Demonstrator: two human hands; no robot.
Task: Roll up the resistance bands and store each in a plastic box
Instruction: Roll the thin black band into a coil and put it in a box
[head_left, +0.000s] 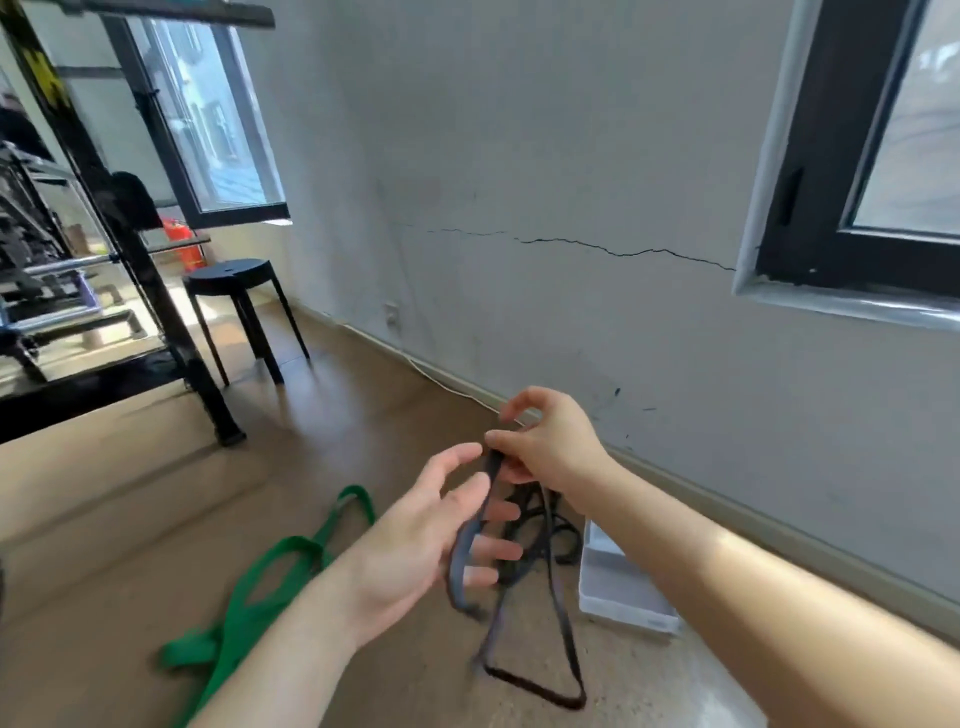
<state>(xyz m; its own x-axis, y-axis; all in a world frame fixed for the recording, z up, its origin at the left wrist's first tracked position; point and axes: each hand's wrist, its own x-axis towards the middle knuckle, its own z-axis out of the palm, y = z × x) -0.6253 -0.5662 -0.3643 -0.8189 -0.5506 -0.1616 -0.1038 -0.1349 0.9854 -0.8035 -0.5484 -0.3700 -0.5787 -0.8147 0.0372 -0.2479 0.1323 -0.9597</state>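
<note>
Black resistance band (464, 543) is held over the floor, long axis nearly upright, its top pinched by the right hand (550, 447). It is touched by spread, straight fingers of the left hand (415, 535), near the plastic box (618, 587).

Black stool (228, 271) near cracked wall (519, 130)

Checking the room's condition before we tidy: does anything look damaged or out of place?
A jagged crack runs across the wall to the right window's lower corner. The green band sprawls unrolled on the floor; the right hand pinches the black band, also unrolled.
</note>
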